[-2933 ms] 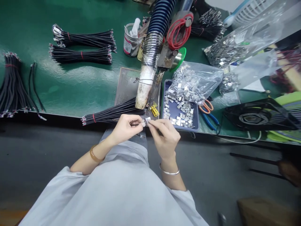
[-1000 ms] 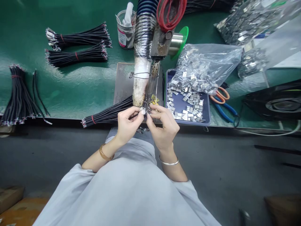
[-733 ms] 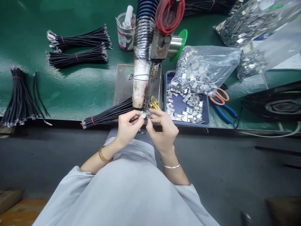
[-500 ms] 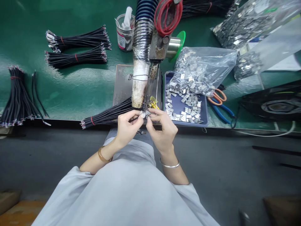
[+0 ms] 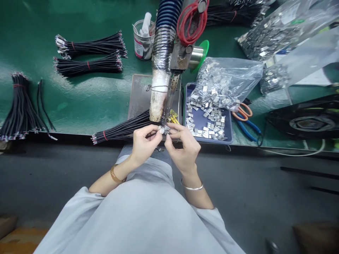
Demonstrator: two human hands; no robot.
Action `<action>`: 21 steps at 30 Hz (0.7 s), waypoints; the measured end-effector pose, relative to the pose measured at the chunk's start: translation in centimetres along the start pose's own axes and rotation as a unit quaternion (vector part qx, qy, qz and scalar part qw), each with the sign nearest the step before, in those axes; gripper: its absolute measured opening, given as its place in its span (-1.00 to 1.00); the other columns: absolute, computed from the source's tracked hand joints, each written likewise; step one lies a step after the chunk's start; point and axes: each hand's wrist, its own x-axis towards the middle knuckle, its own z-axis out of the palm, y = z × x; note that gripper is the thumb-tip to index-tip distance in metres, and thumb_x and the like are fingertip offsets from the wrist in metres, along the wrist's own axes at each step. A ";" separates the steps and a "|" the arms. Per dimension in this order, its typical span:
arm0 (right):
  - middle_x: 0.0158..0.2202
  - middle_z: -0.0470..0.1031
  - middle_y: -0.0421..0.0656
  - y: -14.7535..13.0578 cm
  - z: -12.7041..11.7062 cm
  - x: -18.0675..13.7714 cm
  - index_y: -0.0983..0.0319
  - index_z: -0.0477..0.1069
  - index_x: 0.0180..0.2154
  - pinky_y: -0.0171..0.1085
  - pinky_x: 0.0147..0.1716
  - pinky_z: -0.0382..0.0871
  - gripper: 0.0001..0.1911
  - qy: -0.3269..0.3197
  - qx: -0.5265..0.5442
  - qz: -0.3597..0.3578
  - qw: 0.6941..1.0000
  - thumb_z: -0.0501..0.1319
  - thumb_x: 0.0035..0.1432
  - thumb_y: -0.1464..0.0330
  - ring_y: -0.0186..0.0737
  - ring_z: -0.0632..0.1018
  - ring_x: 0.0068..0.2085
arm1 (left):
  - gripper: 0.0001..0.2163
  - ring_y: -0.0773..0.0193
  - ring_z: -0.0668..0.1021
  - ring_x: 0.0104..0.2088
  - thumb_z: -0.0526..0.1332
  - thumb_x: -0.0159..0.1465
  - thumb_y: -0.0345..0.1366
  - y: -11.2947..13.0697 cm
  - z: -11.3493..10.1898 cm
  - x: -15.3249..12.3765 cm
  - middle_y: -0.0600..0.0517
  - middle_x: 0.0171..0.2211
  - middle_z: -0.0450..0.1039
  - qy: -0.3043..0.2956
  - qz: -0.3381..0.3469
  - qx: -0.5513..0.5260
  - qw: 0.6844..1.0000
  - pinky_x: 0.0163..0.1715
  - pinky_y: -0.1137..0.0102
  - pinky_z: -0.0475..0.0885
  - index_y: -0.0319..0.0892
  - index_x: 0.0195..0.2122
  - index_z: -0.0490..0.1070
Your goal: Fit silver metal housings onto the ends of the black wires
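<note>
The two hands are close together at the front edge of the green bench, and between their fingertips there are small metal parts. The left hand has its thumb and forefinger pinched together on these parts, at their left side. The right hand is bent toward the same parts from the other side; its thumb and forefinger are near them, but I cannot tell whether they grip anything. The exact form of the parts is too small to see. Just above the fingertips comes down a narrow metal tool, and beside it a thick hose with a white, stained end. A bundle of black cables, tied with a red band, lies behind the left hand and reaches to the left, partly over a dark board. A yellow piece is near the right forefinger. To the right of this hand stands a blue tray with many loose silver connectors, and a clear plastic bag with more of them rests on its back part. Blue handles lie just beside the tray.
</note>
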 end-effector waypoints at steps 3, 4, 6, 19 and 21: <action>-0.12 0.68 -0.08 0.1 0.0 0.0 0.14 0.36 -0.33 -0.19 -0.18 0.68 -0.82 0.000 0.001 0.003 1.000 0.26 0.24 0.53 -0.19 0.72 -0.18 | -0.90 0.40 0.46 -0.53 0.29 0.16 -0.34 0.0 0.0 0.0 0.08 -0.54 0.54 0.001 0.003 0.000 1.000 -0.52 0.54 0.38 -0.23 -0.46 0.56; -0.12 0.68 -0.09 0.0 0.1 0.1 0.14 0.37 -0.33 -0.19 -0.18 0.68 -0.82 0.000 -0.001 0.003 1.000 0.26 0.24 0.53 -0.20 0.72 -0.19 | -0.89 0.40 0.47 -0.53 0.29 0.16 -0.34 0.0 0.0 0.0 0.08 -0.54 0.53 0.003 0.003 0.001 1.000 -0.52 0.54 0.38 -0.23 -0.46 0.57; -0.12 0.68 -0.09 0.0 0.2 0.3 0.15 0.37 -0.33 -0.20 -0.17 0.67 -0.82 0.003 -0.007 0.003 1.000 0.27 0.25 0.53 -0.20 0.72 -0.18 | -0.88 0.40 0.48 -0.52 0.29 0.17 -0.32 0.1 0.1 0.1 0.08 -0.54 0.53 0.008 0.005 0.004 1.000 -0.50 0.54 0.39 -0.23 -0.45 0.57; -0.14 0.69 -0.08 0.0 -0.3 0.4 0.15 0.36 -0.34 -0.25 -0.21 0.65 -0.82 -0.012 -0.014 -0.018 1.000 0.25 0.25 0.53 -0.22 0.72 -0.21 | -0.85 0.42 0.42 -0.55 0.26 0.18 -0.33 0.6 -0.1 0.0 0.08 -0.55 0.52 -0.026 0.009 0.025 0.999 -0.56 0.55 0.31 -0.23 -0.48 0.56; -0.16 0.69 -0.10 0.0 -0.4 0.4 0.15 0.37 -0.33 -0.25 -0.22 0.65 -0.84 -0.013 -0.011 -0.015 1.000 0.25 0.26 0.51 -0.21 0.72 -0.19 | -0.84 0.44 0.37 -0.57 0.25 0.19 -0.32 0.6 -0.2 0.0 0.09 -0.58 0.47 -0.030 0.015 0.037 0.999 -0.59 0.55 0.26 -0.24 -0.49 0.56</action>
